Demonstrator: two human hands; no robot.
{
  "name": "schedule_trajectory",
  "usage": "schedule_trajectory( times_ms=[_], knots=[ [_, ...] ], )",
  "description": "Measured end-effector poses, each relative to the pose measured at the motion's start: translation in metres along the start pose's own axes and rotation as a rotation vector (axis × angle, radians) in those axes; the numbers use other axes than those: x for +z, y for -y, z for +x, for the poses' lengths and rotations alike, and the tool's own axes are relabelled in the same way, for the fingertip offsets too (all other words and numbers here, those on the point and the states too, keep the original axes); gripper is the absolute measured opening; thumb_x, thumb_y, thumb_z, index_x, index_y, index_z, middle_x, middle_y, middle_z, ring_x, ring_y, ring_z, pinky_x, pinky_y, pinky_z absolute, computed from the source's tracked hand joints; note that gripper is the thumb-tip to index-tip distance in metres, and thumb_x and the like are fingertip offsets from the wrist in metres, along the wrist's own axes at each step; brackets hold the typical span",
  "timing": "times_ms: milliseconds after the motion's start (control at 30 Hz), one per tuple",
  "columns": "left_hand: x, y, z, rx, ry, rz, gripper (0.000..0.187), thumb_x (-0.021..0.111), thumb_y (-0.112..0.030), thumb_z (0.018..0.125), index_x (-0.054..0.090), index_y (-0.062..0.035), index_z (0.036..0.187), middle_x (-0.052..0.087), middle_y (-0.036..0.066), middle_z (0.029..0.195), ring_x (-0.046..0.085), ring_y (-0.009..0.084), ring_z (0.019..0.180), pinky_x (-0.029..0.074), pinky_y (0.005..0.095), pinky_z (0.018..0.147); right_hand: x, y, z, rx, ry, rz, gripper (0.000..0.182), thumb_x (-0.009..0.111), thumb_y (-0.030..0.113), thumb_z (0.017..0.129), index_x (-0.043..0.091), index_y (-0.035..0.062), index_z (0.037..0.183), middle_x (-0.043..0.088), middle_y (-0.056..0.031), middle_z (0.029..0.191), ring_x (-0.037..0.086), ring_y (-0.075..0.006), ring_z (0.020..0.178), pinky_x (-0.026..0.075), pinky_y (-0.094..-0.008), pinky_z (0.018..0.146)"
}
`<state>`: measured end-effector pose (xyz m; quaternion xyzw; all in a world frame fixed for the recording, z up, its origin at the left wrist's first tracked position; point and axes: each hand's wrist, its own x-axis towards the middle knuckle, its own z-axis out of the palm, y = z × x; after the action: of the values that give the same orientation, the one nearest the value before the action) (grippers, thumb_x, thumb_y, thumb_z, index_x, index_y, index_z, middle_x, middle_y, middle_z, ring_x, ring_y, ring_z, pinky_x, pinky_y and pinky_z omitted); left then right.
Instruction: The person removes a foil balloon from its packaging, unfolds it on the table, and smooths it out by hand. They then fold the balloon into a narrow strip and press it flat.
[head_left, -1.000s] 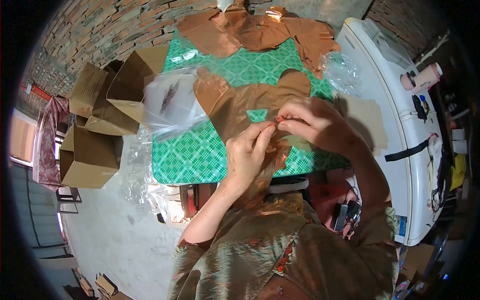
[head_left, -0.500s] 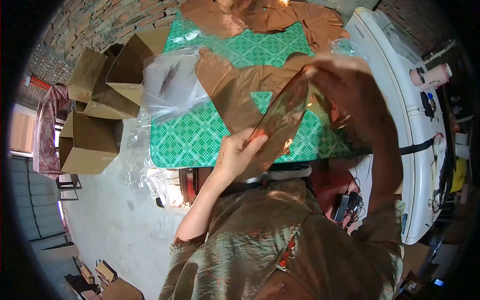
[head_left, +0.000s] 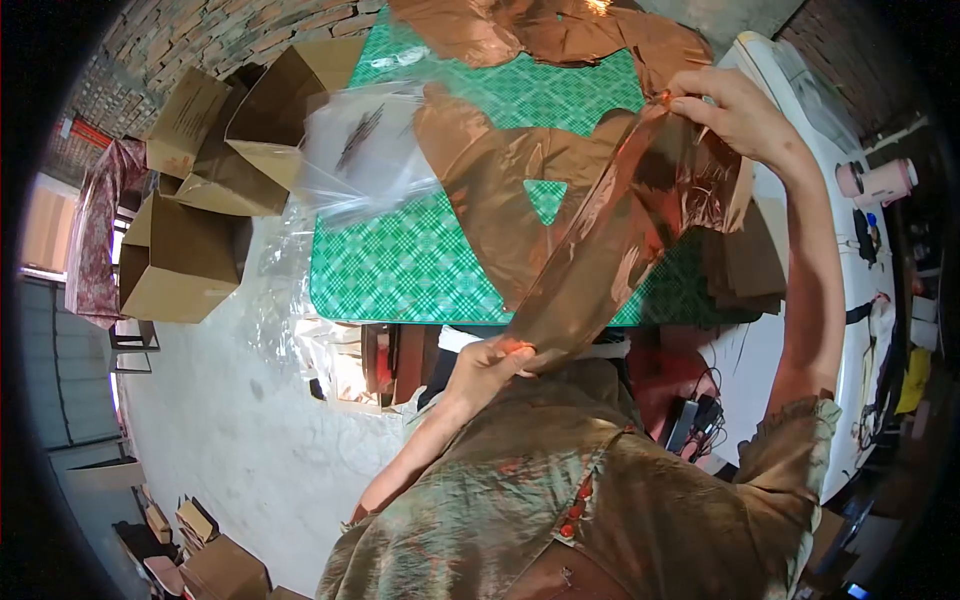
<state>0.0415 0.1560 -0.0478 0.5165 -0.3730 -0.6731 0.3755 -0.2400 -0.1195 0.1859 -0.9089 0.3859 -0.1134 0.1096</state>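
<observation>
A shiny copper-coloured foil sheet (head_left: 600, 255) is stretched at a slant between my two hands. My left hand (head_left: 487, 372) pinches its lower end near the table's front edge. At the upper right, my right hand (head_left: 735, 112) grips the other end, where the foil bunches and hangs in folds. Beneath it, another copper foil piece (head_left: 480, 190) with a triangular gap lies on the green checked tablecloth (head_left: 375, 275). More crumpled copper foil (head_left: 560, 35) covers the far side of the table.
Clear plastic bags (head_left: 365, 150) lie on the table's left. Open cardboard boxes (head_left: 190, 255) stand beyond them on the left. A stack of brown card (head_left: 750, 255) sits at the right corner, beside a white appliance (head_left: 800, 130) holding a pink cup (head_left: 888, 180). Cables (head_left: 700, 415) lie below.
My hands have moved apart, the left down toward my body and the right up and outward. The foil between them is now drawn out longer and flatter.
</observation>
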Motion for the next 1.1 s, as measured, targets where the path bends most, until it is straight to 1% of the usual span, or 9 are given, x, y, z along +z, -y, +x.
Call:
schedule_trajectory(
  times_ms=[67,200,233,267,300,400,567,867,1100],
  knots=[
    [0.008,0.003,0.002,0.117,0.027,-0.064,0.027,0.071,-0.019,0.101,0.073,0.0056,0.112,0.071,0.007,0.106,0.074,0.0166,0.090,0.053,0.0245,0.065,0.013,-0.014,0.018,-0.067,0.005,-0.136,0.024,0.059,0.022,0.098,0.058,0.0002,0.089,0.061,-0.0144,0.078,0.060,-0.0333,0.074,0.046,-0.0439,0.069],
    [0.007,-0.006,0.011,-0.044,0.084,-0.103,0.037,0.067,-0.031,0.103,0.073,0.0042,0.115,0.077,0.011,0.105,0.076,0.0167,0.083,0.053,0.0262,0.059,0.049,-0.057,0.063,-0.224,-0.069,-0.242,0.021,0.057,0.023,0.101,0.058,0.0023,0.097,0.061,-0.0157,0.083,0.062,-0.0319,0.076,0.045,-0.0412,0.068],
    [0.005,-0.002,0.015,-0.062,0.076,-0.082,0.041,0.064,-0.035,0.104,0.073,0.0038,0.112,0.077,0.014,0.108,0.077,0.0187,0.083,0.054,0.0270,0.058,0.060,-0.074,0.079,-0.193,-0.017,-0.274,0.021,0.057,0.024,0.101,0.059,0.0037,0.099,0.062,-0.0154,0.085,0.063,-0.0324,0.080,0.046,-0.0425,0.070],
    [0.009,-0.003,0.018,-0.043,0.027,-0.120,0.045,0.064,-0.035,0.104,0.071,0.0048,0.085,0.077,0.019,0.098,0.075,0.0186,0.072,0.055,0.0259,0.055,0.073,-0.093,0.095,-0.162,0.037,-0.306,0.020,0.057,0.025,0.101,0.061,0.0050,0.101,0.064,-0.0151,0.087,0.065,-0.0329,0.084,0.046,-0.0438,0.073],
    [0.005,-0.001,0.022,-0.036,0.058,-0.116,0.045,0.063,-0.036,0.104,0.069,0.0058,0.090,0.076,0.018,0.098,0.075,0.0193,0.073,0.055,0.0260,0.055,0.083,-0.103,0.103,-0.133,0.088,-0.342,0.020,0.058,0.026,0.101,0.062,0.0064,0.103,0.066,-0.0148,0.089,0.066,-0.0334,0.087,0.047,-0.0450,0.075],
    [0.006,0.002,0.024,-0.029,0.012,-0.166,0.045,0.059,-0.039,0.106,0.064,0.0063,0.105,0.075,0.018,0.101,0.076,0.0201,0.078,0.056,0.0266,0.058,0.082,-0.048,0.110,0.101,0.236,-0.297,0.036,0.055,0.032,0.101,0.069,0.0092,0.125,0.068,-0.0173,0.130,0.060,-0.0353,0.124,0.046,-0.0469,0.103],
    [0.005,0.002,0.021,-0.075,0.025,-0.261,0.042,0.047,-0.042,0.110,0.057,-0.0033,0.122,0.074,0.016,0.114,0.076,0.0231,0.095,0.060,0.0302,0.063,0.104,-0.054,0.125,0.024,0.250,-0.303,0.031,0.055,0.029,0.099,0.071,0.0082,0.116,0.072,-0.0174,0.117,0.065,-0.0379,0.112,0.050,-0.0500,0.095],
    [0.002,0.009,0.019,-0.131,0.034,-0.271,0.042,0.048,-0.038,0.111,0.057,-0.0007,0.127,0.074,0.016,0.115,0.075,0.0240,0.099,0.059,0.0309,0.067,0.111,-0.038,0.137,0.037,0.292,-0.337,0.032,0.055,0.033,0.099,0.071,0.0104,0.115,0.072,-0.0134,0.117,0.065,-0.0357,0.111,0.050,-0.0494,0.092],
    [0.011,0.012,0.008,0.077,-0.123,0.001,0.027,0.061,-0.024,0.106,0.065,0.0005,0.117,0.077,0.010,0.093,0.073,0.0165,0.080,0.055,0.0274,0.063,0.122,-0.045,0.150,-0.179,0.277,-0.394,0.030,0.057,0.030,0.100,0.071,0.0091,0.116,0.072,-0.0137,0.116,0.066,-0.0351,0.109,0.052,-0.0472,0.090]
  ],
)
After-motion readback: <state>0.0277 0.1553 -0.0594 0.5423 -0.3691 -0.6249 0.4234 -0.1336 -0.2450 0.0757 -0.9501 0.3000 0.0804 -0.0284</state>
